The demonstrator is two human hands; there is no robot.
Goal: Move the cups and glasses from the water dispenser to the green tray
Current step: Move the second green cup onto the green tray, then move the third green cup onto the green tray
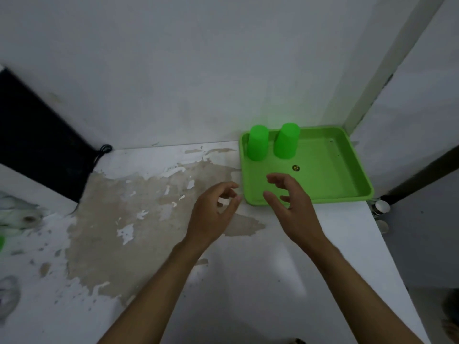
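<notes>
A green tray [342, 175] lies on the white counter at the back right, against the wall. Two green cups stand upside down in its far left corner: one cup [257, 143] by the left rim, the other cup [286, 141] just right of it. My left hand [213, 214] hovers over the counter just left of the tray's near corner, fingers loosely curled and holding nothing. My right hand [290, 204] is over the tray's near rim, fingers spread and empty. No water dispenser is in view.
The white counter [248, 281] has a large patch of peeled, brownish surface [139, 214]. A black object [37, 137] with a cord stands at the left. Blurred items lie at the far left edge. The counter drops off on the right, with small round objects [381, 207] below.
</notes>
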